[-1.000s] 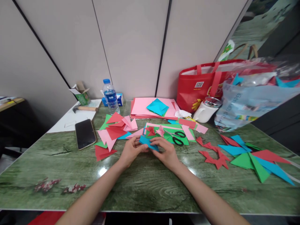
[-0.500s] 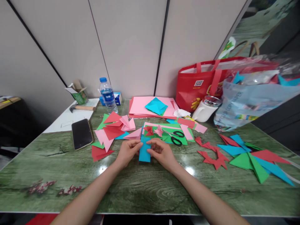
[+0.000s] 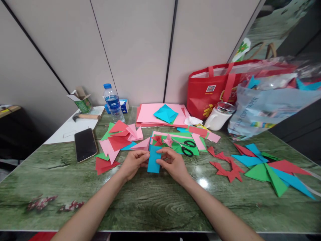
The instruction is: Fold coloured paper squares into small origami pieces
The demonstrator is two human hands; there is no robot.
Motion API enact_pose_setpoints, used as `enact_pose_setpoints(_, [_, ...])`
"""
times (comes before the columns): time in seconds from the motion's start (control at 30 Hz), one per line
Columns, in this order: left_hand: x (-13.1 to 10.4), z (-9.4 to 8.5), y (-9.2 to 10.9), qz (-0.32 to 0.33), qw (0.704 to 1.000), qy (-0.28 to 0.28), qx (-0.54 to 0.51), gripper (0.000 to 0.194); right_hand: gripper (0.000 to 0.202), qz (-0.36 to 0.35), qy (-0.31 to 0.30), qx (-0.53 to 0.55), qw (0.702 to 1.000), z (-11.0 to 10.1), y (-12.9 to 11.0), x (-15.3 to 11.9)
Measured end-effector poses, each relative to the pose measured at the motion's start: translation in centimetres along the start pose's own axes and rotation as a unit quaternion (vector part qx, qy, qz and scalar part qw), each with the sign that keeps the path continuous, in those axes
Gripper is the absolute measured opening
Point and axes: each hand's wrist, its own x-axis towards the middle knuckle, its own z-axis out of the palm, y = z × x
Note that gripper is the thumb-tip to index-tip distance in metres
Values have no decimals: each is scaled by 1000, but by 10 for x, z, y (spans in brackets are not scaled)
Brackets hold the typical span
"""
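Since a second ago, the blue paper (image 3: pixel 153 161) has been turned from slanted to upright. It is pinched at its sides between the left hand (image 3: pixel 133 163) and right hand (image 3: pixel 172 163), close together above the green table (image 3: pixel 150 207). Just beyond lie scissors (image 3: pixel 187 148); farther back, a pink sheet stack (image 3: pixel 147 115).

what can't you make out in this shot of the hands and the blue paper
Head view only:
- Blue folded paper strip: its side edges are covered by the left hand and right hand, so its folds can't be read.
- Red tote bag: its contents are hidden by its wall.
- Clear plastic water bottle: label text too small.
- Clear plastic sack: cut off by the right edge.
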Motion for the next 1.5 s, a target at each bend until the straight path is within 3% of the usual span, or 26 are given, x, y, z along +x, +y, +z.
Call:
enact_pose_setpoints(0.23, [1, 1, -2, 18, 999, 21, 25, 22, 25, 21, 5, -5, 1000, 7, 2, -2])
enact_pose_setpoints(0.43, [-3, 6, -2, 58, 993, -2, 106, 20, 34, 46, 7, 7, 999, 11, 5, -1])
enact_pose_setpoints(0.73, [-1, 5, -3, 189, 949, 54, 246, 25, 24, 40, 2, 57, 998, 11, 6, 0])
enact_pose_setpoints(0.93, [-5, 9, -7, 137, 960, 34, 243, 40, 26, 8, -24, 32, 999, 11, 8, -2])
enact_pose_setpoints(1.23, [-6, 6, -7, 227, 888, 47, 397, 50, 31, -22, -36, -2, 999, 13, 2, -6])
enact_pose_setpoints(1.4, [-2, 2, -9, 220, 897, 39, 381, 23, 26, 1, -13, 8, 1000, 10, 3, -4])
enact_pose_setpoints(1.5, [1, 0, -9, 174, 933, 34, 313, 19, 20, 22, -10, 27, 999, 6, 4, -1])
